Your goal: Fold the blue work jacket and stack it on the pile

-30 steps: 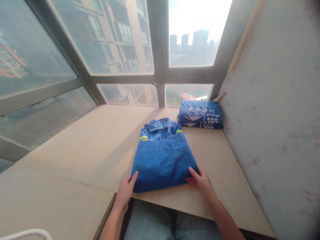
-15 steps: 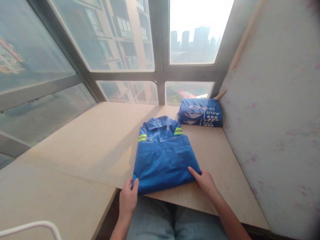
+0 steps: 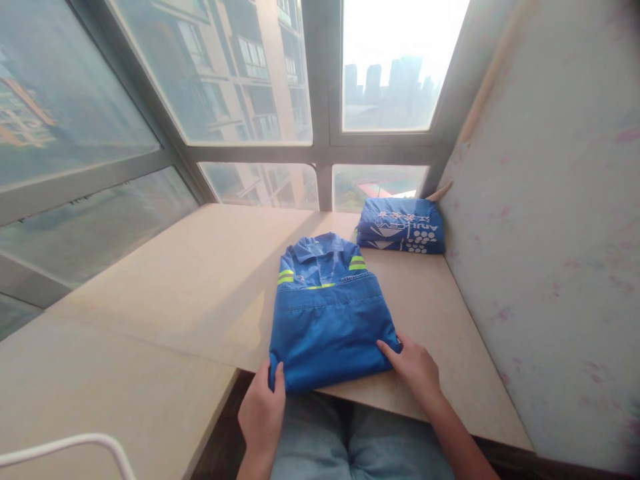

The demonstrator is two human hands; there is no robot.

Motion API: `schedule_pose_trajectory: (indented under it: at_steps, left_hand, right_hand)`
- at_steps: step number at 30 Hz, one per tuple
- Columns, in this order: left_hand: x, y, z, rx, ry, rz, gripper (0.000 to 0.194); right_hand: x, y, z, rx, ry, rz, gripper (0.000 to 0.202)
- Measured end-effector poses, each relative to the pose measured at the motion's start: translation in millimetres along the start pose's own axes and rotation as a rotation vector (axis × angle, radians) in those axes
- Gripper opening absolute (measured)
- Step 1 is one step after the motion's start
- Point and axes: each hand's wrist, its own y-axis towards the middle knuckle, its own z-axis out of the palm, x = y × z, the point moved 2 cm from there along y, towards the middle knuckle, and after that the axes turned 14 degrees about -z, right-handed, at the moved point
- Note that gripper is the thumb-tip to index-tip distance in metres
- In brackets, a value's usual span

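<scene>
A blue work jacket lies folded on the wooden tabletop, its collar toward the window and its lower part turned up over the front. Yellow-green reflective bands show on both sleeves, and a thin strip of the same colour shows above the fold. At the near left corner, my left hand grips the cloth between thumb and fingers. My right hand holds the near right corner, thumb on top and fingers partly hidden beyond the edge.
A stack of folded blue garments with white printing sits at the back right, against the patterned wall. Window frames border the tabletop behind. A white curved tube is at the lower left. My legs are below the near edge.
Both hands still hold the near corners. The jacket's near left corner and my left hand have shifted slightly right, and a yellow-green strip now shows above the folded edge.
</scene>
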Motion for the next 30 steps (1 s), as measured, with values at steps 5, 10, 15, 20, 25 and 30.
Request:
schedule_pose_trajectory:
  at_steps: [5, 10, 15, 20, 25, 30]
  left_hand:
    - [6, 2, 2.3, -0.025, 0.017, 0.271, 0.048]
    - [5, 37, 5.1, 0.203, -0.218, 0.148, 0.054]
    - [-29, 90, 2.8, 0.521, -0.647, -0.165, 0.085]
    - [-64, 108, 4.0, 0.951, -0.868, -0.372, 0.067]
    - [-70, 106, 4.8, 1.196, -1.055, -0.332, 0.058]
    - [-71, 106, 16.5, 0.980, -0.889, -0.244, 0.054]
  right_hand:
    - [-12, -3, 10, -0.110, 0.018, -0.078, 0.063]
    - [-20, 29, 11, -0.220, 0.256, -0.237, 0.064]
    - [0, 93, -10, -0.125, 0.788, -0.128, 0.058]
    - [35, 129, -18, 0.284, 1.210, -0.132, 0.053]
    - [47, 135, -17, 0.481, 1.329, -0.143, 0.047]
    - [39, 140, -9, 0.356, 0.974, -0.193, 0.042]
